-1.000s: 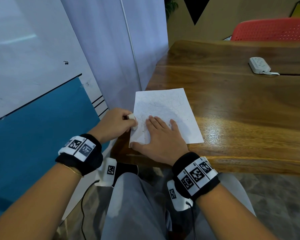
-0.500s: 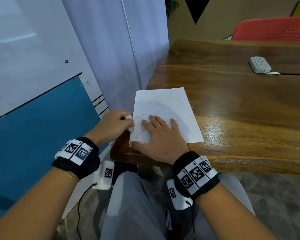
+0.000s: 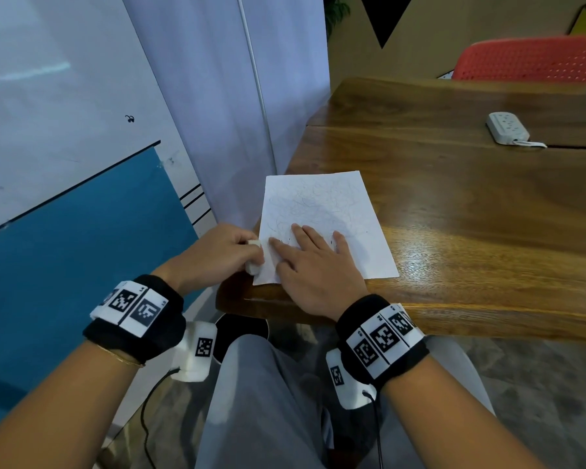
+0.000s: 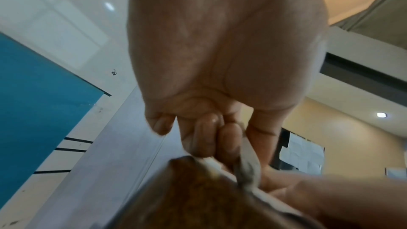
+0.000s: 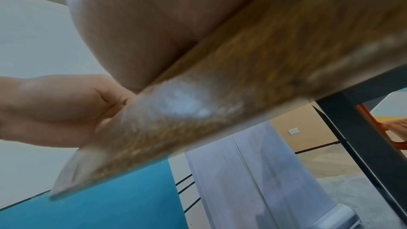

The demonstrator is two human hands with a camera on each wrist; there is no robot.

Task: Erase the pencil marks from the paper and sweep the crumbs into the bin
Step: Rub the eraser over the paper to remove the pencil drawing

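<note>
My left hand [image 3: 219, 255] is curled round a small white eraser [image 3: 253, 265], pinched between thumb and fingers, and the eraser sits at the left edge of the paper [image 3: 322, 204], near that sheet's near-left corner. The left wrist view shows the same grip from below: fingers [image 4: 229, 138] folded in against the thumb with a pale, blurred edge of eraser or paper just under them; I cannot tell which. My right hand [image 3: 313, 269] lies flat on the lower part of the paper, fingers straight and slightly spread, palm down, grasping nothing, the heel of the hand over the near edge of the bench [image 3: 471, 231]. The right wrist view confirms contact with the bench edge; it is too blurred for finer detail. The paper is a white sheet lying flat at the near-left corner of the wooden bench, covered with faint looping pencil marks [image 3: 305, 201] across its upper and middle area. Any crumbs are too small to make out. A round dark opening [image 3: 241, 328] shows below the bench corner, between my forearms, above my knee. A white power strip [image 3: 507, 127] lies well apart at the far right of the bench, and a red chair [image 3: 528, 64] stands beyond it.
</note>
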